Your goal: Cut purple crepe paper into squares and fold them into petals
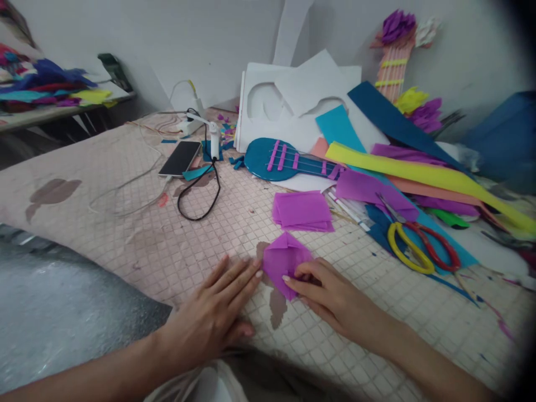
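A piece of purple crepe paper point(281, 261) with folded-in edges lies on the table in front of me. My right hand point(324, 287) pinches its right lower edge between thumb and fingers. Flat on the tabletop, my left hand point(224, 298) has its fingers stretched out, with the fingertips beside the paper's left edge. Just beyond the folded piece is a small stack of purple paper sheets point(302, 210). Farther back rests a blue guitar-shaped craft piece point(268, 159) with purple strips and thin strings.
Scissors point(412, 248) with yellow and red handles lie at the right among yellow crepe strips point(402, 167) and other coloured strips. A phone point(180, 158), a black cord loop point(199, 215) and white cables occupy the left back. White boards point(263, 75) lean against the wall.
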A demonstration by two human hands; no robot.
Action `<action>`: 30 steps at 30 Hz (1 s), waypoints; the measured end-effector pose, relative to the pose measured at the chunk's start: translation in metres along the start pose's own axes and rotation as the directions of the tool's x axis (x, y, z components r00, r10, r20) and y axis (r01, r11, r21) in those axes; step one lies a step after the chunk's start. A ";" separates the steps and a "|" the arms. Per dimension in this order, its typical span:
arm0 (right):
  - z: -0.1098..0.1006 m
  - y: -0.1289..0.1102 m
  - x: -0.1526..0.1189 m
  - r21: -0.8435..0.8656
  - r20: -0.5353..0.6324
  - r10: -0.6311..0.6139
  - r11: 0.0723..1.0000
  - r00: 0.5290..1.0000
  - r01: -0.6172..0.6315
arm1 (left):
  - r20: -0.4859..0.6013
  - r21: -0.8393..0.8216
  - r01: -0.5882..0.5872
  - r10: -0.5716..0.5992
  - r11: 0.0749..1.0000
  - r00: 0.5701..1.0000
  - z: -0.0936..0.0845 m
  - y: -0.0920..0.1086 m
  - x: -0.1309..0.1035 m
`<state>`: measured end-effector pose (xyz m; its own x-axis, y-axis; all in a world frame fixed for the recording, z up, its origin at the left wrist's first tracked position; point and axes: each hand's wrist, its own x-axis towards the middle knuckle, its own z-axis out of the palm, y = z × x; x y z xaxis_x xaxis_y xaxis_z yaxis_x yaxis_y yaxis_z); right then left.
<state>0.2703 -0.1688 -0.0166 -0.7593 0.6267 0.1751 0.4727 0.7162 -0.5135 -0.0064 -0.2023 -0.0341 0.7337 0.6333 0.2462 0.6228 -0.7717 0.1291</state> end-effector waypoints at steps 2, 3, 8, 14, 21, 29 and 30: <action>-0.001 -0.001 0.000 -0.008 0.004 -0.002 1.000 1.000 0.002 | -0.033 -0.007 0.020 -0.020 1.000 0.999 -0.004 0.002 0.002; -0.001 -0.001 0.001 -0.015 0.012 0.002 1.000 1.000 -0.002 | -0.043 -0.018 -0.003 0.002 1.000 0.999 -0.005 0.004 0.005; -0.002 -0.003 0.002 -0.035 0.030 0.016 0.999 0.999 -0.015 | -0.077 -0.045 -0.210 0.207 0.977 0.975 -0.002 0.019 0.021; -0.003 0.002 -0.002 -0.005 -0.003 -0.044 0.999 0.999 0.044 | 0.012 0.023 -0.193 0.193 0.981 0.981 0.009 0.025 0.021; -0.007 0.016 -0.007 -0.128 -0.062 -0.120 0.986 0.991 0.111 | 0.004 0.043 -0.184 0.184 0.982 0.983 0.013 0.023 0.016; -0.009 0.022 -0.005 -0.080 -0.092 -0.071 0.995 0.993 0.064 | 0.015 -0.063 -0.081 0.083 0.995 0.996 0.005 0.027 0.023; -0.009 0.022 -0.004 -0.081 -0.101 -0.069 0.995 0.993 0.061 | 0.019 -0.062 -0.062 0.063 0.996 0.998 0.004 0.029 0.025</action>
<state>0.2879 -0.1532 -0.0207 -0.7411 0.6037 0.2939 0.4604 0.7755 -0.4320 0.0314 -0.2083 -0.0285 0.7763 0.5846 0.2358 0.5583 -0.8113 0.1733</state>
